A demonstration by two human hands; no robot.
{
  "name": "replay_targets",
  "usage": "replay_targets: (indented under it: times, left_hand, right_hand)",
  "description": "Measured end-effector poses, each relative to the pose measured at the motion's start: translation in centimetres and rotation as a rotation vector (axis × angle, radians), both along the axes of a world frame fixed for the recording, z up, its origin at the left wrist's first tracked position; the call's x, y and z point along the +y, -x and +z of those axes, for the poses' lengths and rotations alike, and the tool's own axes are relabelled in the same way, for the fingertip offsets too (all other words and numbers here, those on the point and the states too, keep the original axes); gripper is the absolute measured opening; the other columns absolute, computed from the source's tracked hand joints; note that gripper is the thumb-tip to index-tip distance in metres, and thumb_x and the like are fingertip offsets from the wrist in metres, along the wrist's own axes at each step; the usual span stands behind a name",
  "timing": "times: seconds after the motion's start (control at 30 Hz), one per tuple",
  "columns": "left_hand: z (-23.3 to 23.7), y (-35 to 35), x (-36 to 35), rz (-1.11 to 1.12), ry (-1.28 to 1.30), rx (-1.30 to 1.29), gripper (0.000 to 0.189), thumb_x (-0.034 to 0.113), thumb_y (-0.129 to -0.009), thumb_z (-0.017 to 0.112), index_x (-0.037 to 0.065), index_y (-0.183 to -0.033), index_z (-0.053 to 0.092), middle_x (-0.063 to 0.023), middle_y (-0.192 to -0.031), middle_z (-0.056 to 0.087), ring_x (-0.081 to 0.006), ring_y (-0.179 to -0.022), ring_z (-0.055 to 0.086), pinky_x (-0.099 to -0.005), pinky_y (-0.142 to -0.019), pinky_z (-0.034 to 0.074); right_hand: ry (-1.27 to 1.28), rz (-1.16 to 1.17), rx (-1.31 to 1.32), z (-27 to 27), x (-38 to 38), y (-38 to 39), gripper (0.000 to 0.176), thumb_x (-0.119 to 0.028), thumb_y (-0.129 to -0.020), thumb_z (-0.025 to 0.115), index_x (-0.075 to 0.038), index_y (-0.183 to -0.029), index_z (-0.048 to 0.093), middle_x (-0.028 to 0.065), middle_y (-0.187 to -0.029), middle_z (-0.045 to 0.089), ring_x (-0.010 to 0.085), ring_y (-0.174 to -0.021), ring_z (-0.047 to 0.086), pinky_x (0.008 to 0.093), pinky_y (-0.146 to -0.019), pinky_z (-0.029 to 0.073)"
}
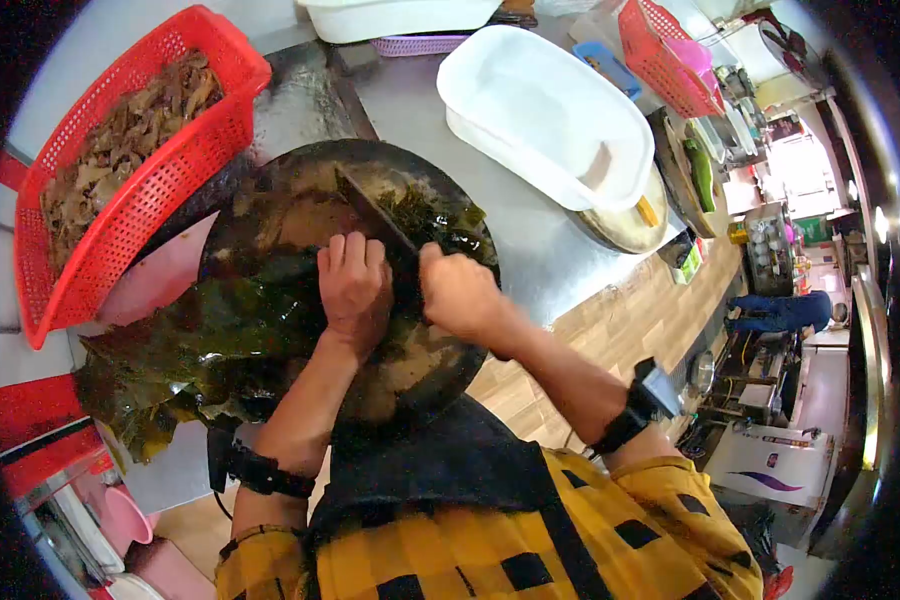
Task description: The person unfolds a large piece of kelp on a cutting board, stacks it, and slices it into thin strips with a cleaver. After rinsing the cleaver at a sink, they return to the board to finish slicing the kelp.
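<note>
A large dark green sheet of kelp (220, 320) lies across the round wooden chopping board (410, 375) and hangs past its left edge. My left hand (355, 290) presses on the kelp, its fingers bent and held together. Close beside it, my right hand (460, 293) is closed round the handle of a knife (375, 208). The blade points away from me, between my left hand and a pile of cut kelp (435, 218) on the board's far right. My right hand covers the handle, and the blade's cutting edge is hard to make out.
A red perforated basket (155, 205) of brownish food pieces stands left of the board. A white tub (560, 110) sits on the steel counter (525, 245) at the back right, partly over another round board (625, 225). A person in dark clothes (785, 310) is far right.
</note>
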State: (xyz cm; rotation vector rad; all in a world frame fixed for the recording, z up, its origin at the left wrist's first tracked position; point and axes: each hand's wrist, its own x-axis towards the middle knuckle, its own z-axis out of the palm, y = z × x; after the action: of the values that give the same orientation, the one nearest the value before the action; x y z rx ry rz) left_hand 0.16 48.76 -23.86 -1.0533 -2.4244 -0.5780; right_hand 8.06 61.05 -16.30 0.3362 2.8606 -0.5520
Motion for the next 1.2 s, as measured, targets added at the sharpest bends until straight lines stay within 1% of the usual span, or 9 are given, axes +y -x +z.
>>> replay_targets:
  times: [0.1, 0.17, 0.37, 0.63, 0.83, 0.9, 1.03, 1.1, 1.2]
  left_hand:
    - [0.2, 0.4, 0.3, 0.019, -0.037, 0.010, 0.010, 0.011, -0.069, 0.061, 0.007, -0.075, 0.055, -0.0095, -0.083, 0.050, -0.0265, -0.083, 0.050, -0.0380, -0.072, 0.041]
    - [-0.3, 0.3, 0.4, 0.032, -0.067, 0.092, 0.010, 0.011, -0.069, 0.062, 0.007, -0.074, 0.054, -0.0092, -0.083, 0.049, -0.0265, -0.083, 0.050, -0.0376, -0.072, 0.041]
    - [-0.3, 0.2, 0.1, 0.002, 0.047, 0.002, 0.014, 0.011, -0.071, 0.063, 0.006, -0.080, 0.054, -0.0100, -0.084, 0.049, -0.0278, -0.085, 0.050, -0.0397, -0.073, 0.041]
    - [-0.4, 0.1, 0.2, -0.002, -0.075, 0.061, 0.016, 0.010, -0.069, 0.064, 0.006, -0.080, 0.053, -0.0106, -0.089, 0.052, -0.0285, -0.088, 0.051, -0.0396, -0.075, 0.041]
    - [0.0, 0.8, 0.1, 0.052, 0.124, -0.029, 0.007, 0.010, -0.072, 0.059, 0.007, -0.076, 0.054, -0.0089, -0.085, 0.052, -0.0269, -0.088, 0.051, -0.0391, -0.076, 0.041]
    - [-0.3, 1.2, -0.2, -0.068, -0.100, -0.021, 0.005, 0.011, -0.073, 0.057, 0.008, -0.076, 0.055, -0.0082, -0.084, 0.052, -0.0255, -0.089, 0.051, -0.0381, -0.074, 0.041]
    - [3.4, 1.6, -1.5, 0.008, 0.118, -0.091, 0.009, 0.012, -0.073, 0.058, 0.011, -0.083, 0.059, -0.0047, -0.088, 0.053, -0.0245, -0.092, 0.051, -0.0391, -0.079, 0.039]
    - [0.8, 1.4, -1.6, 0.036, 0.150, -0.008, 0.010, 0.013, -0.074, 0.059, 0.011, -0.084, 0.059, -0.0045, -0.087, 0.052, -0.0244, -0.090, 0.051, -0.0406, -0.080, 0.037]
    - [1.1, 0.4, -1.8, 0.021, 0.059, 0.050, 0.013, 0.011, -0.074, 0.061, 0.010, -0.087, 0.058, -0.0054, -0.089, 0.053, -0.0234, -0.091, 0.051, -0.0399, -0.079, 0.037]
  right_hand:
    - [0.034, -0.049, -0.137, 4.3, 0.7, -1.6, 0.015, -0.007, -0.082, 0.052, 0.001, -0.092, 0.044, 0.0247, -0.072, 0.061, 0.0462, -0.072, 0.060, 0.0547, -0.064, 0.046]
    - [0.017, -0.018, -0.192, 4.9, 0.3, -3.6, 0.030, -0.011, -0.075, 0.063, 0.003, -0.095, 0.046, 0.0260, -0.080, 0.064, 0.0444, -0.076, 0.064, 0.0523, -0.066, 0.052]
    - [-0.097, 0.050, -0.033, -0.4, -1.6, 0.0, 0.026, -0.009, -0.075, 0.062, 0.003, -0.092, 0.047, 0.0229, -0.076, 0.064, 0.0436, -0.071, 0.064, 0.0527, -0.062, 0.053]
    - [0.060, -0.068, -0.231, 4.1, -0.7, -4.1, 0.019, -0.011, -0.084, 0.052, 0.002, -0.094, 0.043, 0.0272, -0.074, 0.061, 0.0481, -0.074, 0.060, 0.0567, -0.067, 0.046]
    - [-0.009, -0.038, 0.018, -0.9, -2.2, 2.8, 0.022, -0.009, -0.077, 0.055, 0.003, -0.093, 0.048, 0.0269, -0.078, 0.063, 0.0432, -0.075, 0.064, 0.0523, -0.067, 0.051]
    - [-0.008, -0.053, 0.019, -0.7, -2.1, 3.5, 0.022, -0.007, -0.075, 0.057, 0.003, -0.094, 0.051, 0.0261, -0.082, 0.064, 0.0407, -0.078, 0.066, 0.0504, -0.070, 0.053]
    - [-0.018, -0.058, 0.172, -0.8, 0.3, 3.5, 0.010, -0.007, -0.082, 0.053, 0.001, -0.085, 0.049, 0.0241, -0.072, 0.061, 0.0390, -0.067, 0.064, 0.0477, -0.058, 0.050]
    - [0.321, -0.154, -0.151, 0.0, 2.0, 4.2, 0.012, -0.009, -0.087, 0.049, 0.003, -0.085, 0.049, 0.0222, -0.068, 0.060, 0.0376, -0.061, 0.063, 0.0459, -0.055, 0.050]
    - [0.330, -0.163, -0.065, 3.1, 2.3, 3.2, 0.014, -0.009, -0.089, 0.047, 0.004, -0.087, 0.049, 0.0223, -0.065, 0.058, 0.0376, -0.057, 0.062, 0.0456, -0.054, 0.049]
